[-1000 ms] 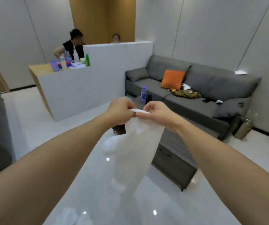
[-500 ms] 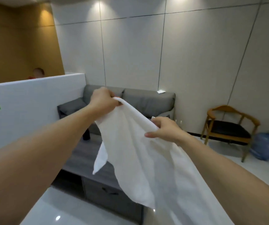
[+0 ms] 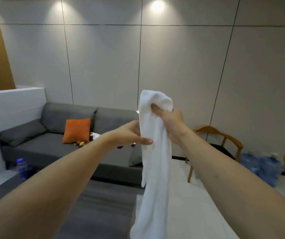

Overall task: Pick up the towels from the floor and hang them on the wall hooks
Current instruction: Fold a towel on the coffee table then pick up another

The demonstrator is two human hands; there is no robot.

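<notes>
A white towel (image 3: 155, 152) hangs in a long bunched strip in front of me, folded over at its top. My right hand (image 3: 171, 123) grips the towel near its upper end, thumb pressed into the cloth. My left hand (image 3: 129, 135) is beside the towel a little lower, fingers spread and relaxed, its thumb touching the cloth's left edge. The towel's lower end runs out of the frame at the bottom. No wall hooks are visible on the grey panelled wall (image 3: 103, 66).
A grey sofa (image 3: 52, 147) with an orange cushion (image 3: 77, 130) stands against the wall. A dark low table (image 3: 95, 213) with a blue-capped bottle (image 3: 22, 169) lies below my arms. A wooden chair (image 3: 224, 144) and water jugs (image 3: 262, 168) stand at right; a white partition (image 3: 9, 114) at left.
The view has swung up toward the wall. The towel, held spread between both hands, is now bunched in my right hand; my left hand let go and opened beside it.
</notes>
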